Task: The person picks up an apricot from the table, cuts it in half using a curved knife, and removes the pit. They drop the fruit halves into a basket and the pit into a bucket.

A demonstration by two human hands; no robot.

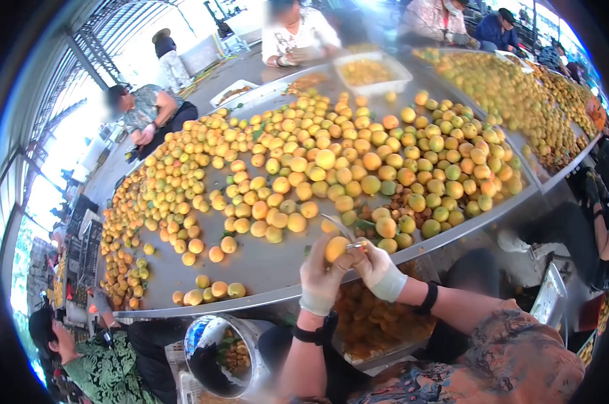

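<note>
My left hand (pixel 320 277), in a whitish glove, is closed around a yellow-orange apricot (pixel 336 249) just above the near edge of the metal table. My right hand (pixel 380 268), gloved too, pinches a small knife (pixel 339 226) whose thin curved blade points up and to the left over the fruit. Both hands meet at the apricot, fingertips close together. Behind them, many loose apricots (pixel 325 159) in yellow, orange and green cover the table. A heap of brown pits (pixel 400 199) lies among the fruit to the right.
Below the table edge stand a white bucket (pixel 256 363) with pits inside and a crate of halved apricots (pixel 385 316). A white tub (pixel 392 84) sits at the table's far side. Co-workers sit around, one in a green patterned shirt (pixel 106 367) at lower left.
</note>
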